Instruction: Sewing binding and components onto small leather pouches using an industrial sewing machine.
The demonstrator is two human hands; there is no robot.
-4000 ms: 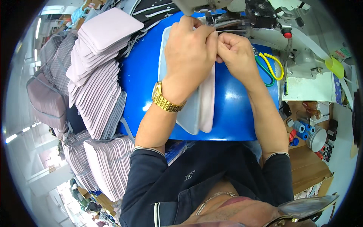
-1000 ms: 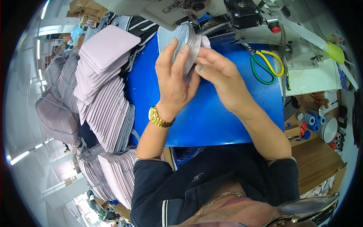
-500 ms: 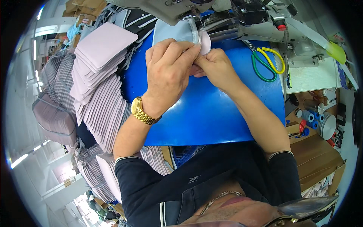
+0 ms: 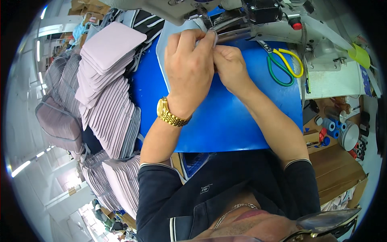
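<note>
A light blue-grey fabric piece [image 4: 163, 48] lies on the blue work surface [image 4: 234, 125], its top end at the sewing machine's foot area [image 4: 199, 18]. My left hand [image 4: 189, 68], with a gold watch at the wrist, is over that piece with bent fingers pinching its edge just in front of the foot. My right hand [image 4: 229, 66] is closed beside it, thumb and index finger at the same edge, largely hiding what they grip. Yellow-and-green handled scissors [image 4: 282, 62] lie to the right of my right hand.
Stacks of pale pink padded pieces [image 4: 109, 44] crowd the left side, with banded bundles [image 4: 60, 121] beyond and below. Dark pieces with white strips [image 4: 149, 24] lie at upper left. A white tape [image 4: 330, 38] runs at the machine's right. Spools [image 4: 330, 127] sit on a shelf above a cardboard box [image 4: 338, 173].
Both hands have moved up toward the machine's foot with the fabric. The light blue piece now shows mostly left of my left hand; the pink piece seen earlier is hidden.
</note>
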